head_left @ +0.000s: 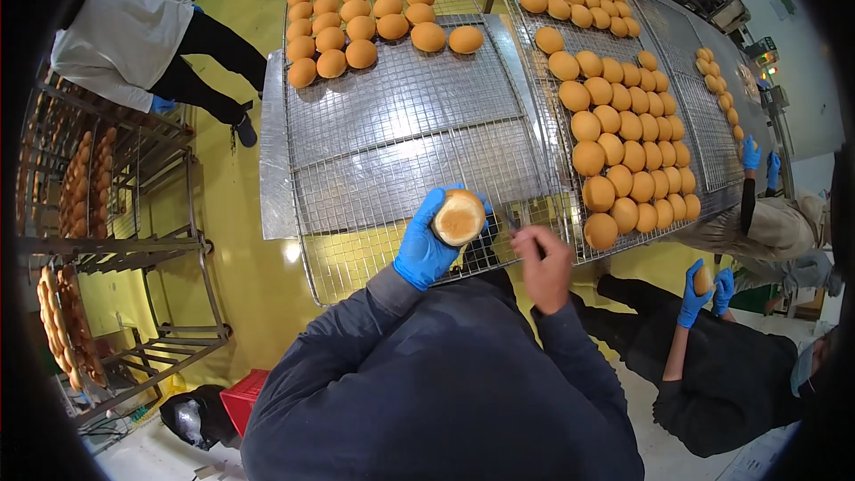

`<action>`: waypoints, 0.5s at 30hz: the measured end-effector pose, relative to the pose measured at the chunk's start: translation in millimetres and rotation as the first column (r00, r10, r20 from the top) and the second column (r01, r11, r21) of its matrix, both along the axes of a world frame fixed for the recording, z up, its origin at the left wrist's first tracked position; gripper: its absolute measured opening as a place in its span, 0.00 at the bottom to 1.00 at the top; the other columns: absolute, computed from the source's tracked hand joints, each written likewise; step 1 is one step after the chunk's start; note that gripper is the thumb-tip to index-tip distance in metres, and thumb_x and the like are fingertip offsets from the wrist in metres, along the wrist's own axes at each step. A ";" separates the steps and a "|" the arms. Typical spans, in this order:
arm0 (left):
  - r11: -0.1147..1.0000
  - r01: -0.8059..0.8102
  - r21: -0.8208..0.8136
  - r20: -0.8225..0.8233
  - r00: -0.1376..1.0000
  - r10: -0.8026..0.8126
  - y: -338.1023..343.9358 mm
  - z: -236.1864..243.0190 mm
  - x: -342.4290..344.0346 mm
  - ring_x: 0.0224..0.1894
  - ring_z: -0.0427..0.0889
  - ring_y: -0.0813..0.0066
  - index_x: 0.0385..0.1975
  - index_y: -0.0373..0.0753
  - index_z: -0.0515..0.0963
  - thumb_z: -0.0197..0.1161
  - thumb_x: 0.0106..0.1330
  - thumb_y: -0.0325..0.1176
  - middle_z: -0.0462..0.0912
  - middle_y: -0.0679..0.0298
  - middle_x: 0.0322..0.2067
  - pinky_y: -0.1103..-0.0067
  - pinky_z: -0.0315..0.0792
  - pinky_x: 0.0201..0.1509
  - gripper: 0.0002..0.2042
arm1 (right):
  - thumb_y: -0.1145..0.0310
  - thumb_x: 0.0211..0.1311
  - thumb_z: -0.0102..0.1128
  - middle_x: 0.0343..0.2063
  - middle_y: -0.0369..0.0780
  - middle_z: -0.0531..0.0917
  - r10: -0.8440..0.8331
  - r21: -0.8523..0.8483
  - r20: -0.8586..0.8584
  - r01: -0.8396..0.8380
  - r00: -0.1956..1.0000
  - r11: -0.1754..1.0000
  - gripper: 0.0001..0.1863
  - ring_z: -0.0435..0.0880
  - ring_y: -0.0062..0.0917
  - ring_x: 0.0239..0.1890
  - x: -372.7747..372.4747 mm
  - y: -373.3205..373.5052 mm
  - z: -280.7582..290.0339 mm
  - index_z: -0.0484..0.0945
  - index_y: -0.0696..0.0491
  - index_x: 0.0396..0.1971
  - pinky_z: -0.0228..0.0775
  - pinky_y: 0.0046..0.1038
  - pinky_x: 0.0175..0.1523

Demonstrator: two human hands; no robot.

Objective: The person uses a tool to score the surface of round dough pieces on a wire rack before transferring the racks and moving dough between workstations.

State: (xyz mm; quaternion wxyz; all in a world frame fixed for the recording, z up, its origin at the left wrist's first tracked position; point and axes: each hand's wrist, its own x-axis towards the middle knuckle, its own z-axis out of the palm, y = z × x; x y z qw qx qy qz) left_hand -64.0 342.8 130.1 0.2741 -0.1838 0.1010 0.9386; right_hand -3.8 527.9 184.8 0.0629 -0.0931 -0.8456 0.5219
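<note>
My left hand (422, 248), in a blue glove, is closed around a round bun (460, 219). The bun's pale underside with a browned centre faces up. Close to its right, my bare right hand (547, 273) grips a slim tool (511, 221) that looks like a small knife; its tip is hard to make out against the grid. Both hands are over the near edge of a wire rack (401, 183) on a metal table. Golden-brown buns (361, 27) stand in rows on the far part of this rack.
More rows of buns (623, 142) fill racks to the right. A wheeled trolley (191, 240) with loaded shelves stands at the left, near a person in white (134, 27). At the lower right a person in dark clothes (730, 374) holds a bun. A red crate (245, 399) sits lower left.
</note>
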 end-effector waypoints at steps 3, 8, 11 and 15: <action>0.969 -0.035 -0.244 -0.207 0.978 -0.017 4.7 5.5 4.7 0.57 0.75 0.56 0.62 0.40 0.65 0.49 0.73 0.50 0.73 0.48 0.56 0.62 0.76 0.55 0.25 | 0.72 0.60 0.62 0.24 0.45 0.82 0.211 0.223 -0.137 -0.177 0.968 0.958 0.06 0.81 0.34 0.26 3.5 -20.4 27.8 0.83 0.60 0.29 0.71 0.27 0.32; 0.953 0.023 -0.304 -0.148 0.987 -0.070 3.9 0.1 7.1 0.52 0.80 0.60 0.61 0.41 0.66 0.45 0.74 0.54 0.78 0.55 0.50 0.66 0.80 0.50 0.26 | 0.71 0.57 0.62 0.24 0.44 0.82 0.104 0.342 -0.084 -0.069 0.991 0.937 0.04 0.82 0.40 0.26 -12.0 16.1 21.8 0.83 0.54 0.28 0.70 0.35 0.31; 0.958 0.040 -0.284 -0.121 0.990 -0.077 9.2 -1.9 8.2 0.48 0.82 0.60 0.60 0.41 0.67 0.44 0.74 0.56 0.80 0.55 0.47 0.68 0.81 0.46 0.27 | 0.70 0.57 0.62 0.25 0.43 0.82 0.257 0.346 -0.129 -0.199 0.958 0.917 0.04 0.81 0.41 0.26 2.3 1.7 37.7 0.84 0.53 0.28 0.71 0.35 0.30; 0.926 0.068 -0.372 -0.144 0.981 -0.129 14.8 3.2 5.9 0.47 0.83 0.59 0.59 0.40 0.68 0.44 0.73 0.58 0.81 0.56 0.46 0.70 0.81 0.45 0.28 | 0.69 0.57 0.61 0.24 0.43 0.82 0.089 0.367 -0.078 -0.054 0.993 0.929 0.05 0.81 0.40 0.28 -12.3 35.5 18.9 0.84 0.53 0.27 0.71 0.34 0.31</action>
